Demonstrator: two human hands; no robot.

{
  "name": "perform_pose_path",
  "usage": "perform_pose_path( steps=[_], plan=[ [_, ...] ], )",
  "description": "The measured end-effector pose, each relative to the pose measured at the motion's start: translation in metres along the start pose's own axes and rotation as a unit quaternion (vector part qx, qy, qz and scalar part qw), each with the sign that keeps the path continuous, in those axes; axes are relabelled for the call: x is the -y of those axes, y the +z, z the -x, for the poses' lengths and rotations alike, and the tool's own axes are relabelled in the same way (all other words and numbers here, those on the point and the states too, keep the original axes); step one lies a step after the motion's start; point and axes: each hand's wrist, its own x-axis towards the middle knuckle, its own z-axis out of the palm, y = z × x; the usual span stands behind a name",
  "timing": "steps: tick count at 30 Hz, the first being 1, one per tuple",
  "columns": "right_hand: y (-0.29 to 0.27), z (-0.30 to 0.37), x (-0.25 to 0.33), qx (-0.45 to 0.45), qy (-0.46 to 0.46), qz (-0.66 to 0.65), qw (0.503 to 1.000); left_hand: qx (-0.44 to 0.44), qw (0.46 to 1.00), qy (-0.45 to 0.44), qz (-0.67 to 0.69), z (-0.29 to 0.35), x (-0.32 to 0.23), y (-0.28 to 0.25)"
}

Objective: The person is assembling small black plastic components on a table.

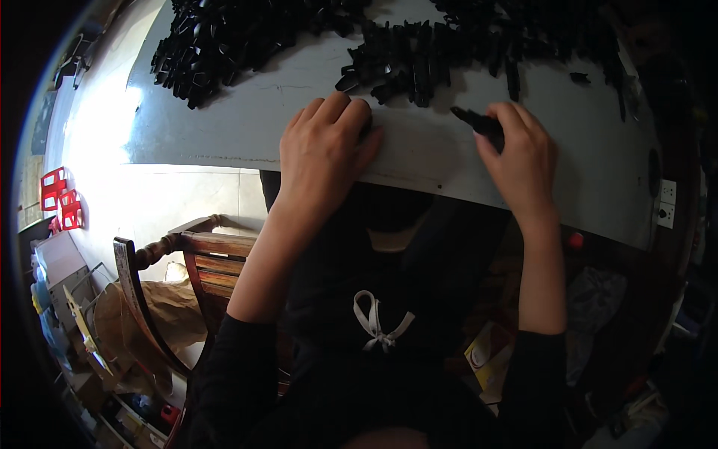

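My left hand [323, 146] is over the grey table near its front edge, fingers curled and closed. Something dark shows between its thumb and fingers, mostly hidden. To its right, my right hand [526, 161] grips a slim black piece with a narrow tip [470, 117] that points left, toward my left hand; its kind is unclear. Beyond both hands lie loose black plastic parts: a big heap [217, 52] of curved glossy pieces at the far left, and a pile [422, 60] of long narrow pieces at the centre and right.
The grey tabletop [224, 138] ends just in front of my body. A wooden chair [217, 247] stands at the left, with red plastic stools [61, 196] farther off on the floor. One small black part [579, 78] lies apart at the right, and a wall socket [666, 203] is beyond the table's end.
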Motion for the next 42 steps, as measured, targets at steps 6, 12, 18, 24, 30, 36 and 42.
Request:
perform_pose_path(
  steps=[6,12,18,24,30,36,42],
  plan=[
    [-0.027,0.034,0.038,0.069,0.100,-0.318,0.940,0.026,0.952,-0.019,0.304,0.013,-0.018,-0.023],
    [-0.034,0.039,0.047,-0.053,-0.113,-0.290,0.949,0.036,0.940,0.016,0.340,0.020,-0.027,-0.041],
    [-0.039,0.039,0.047,-0.046,-0.130,-0.209,0.968,0.056,0.924,-0.001,0.378,0.020,-0.032,-0.049],
    [-0.044,0.040,0.049,-0.018,-0.132,-0.218,0.967,0.067,0.912,0.009,0.404,0.023,-0.032,-0.048],
    [-0.051,0.041,0.050,-0.017,-0.117,-0.263,0.958,0.067,0.894,0.012,0.442,0.021,-0.029,-0.051],
    [-0.046,0.044,0.061,0.013,-0.185,-0.319,0.930,0.094,0.635,-0.053,0.765,0.026,-0.046,-0.042],
    [-0.025,0.059,0.090,-0.069,-0.205,-0.322,0.921,0.145,0.657,-0.023,0.739,0.033,-0.055,-0.028]
  ],
)
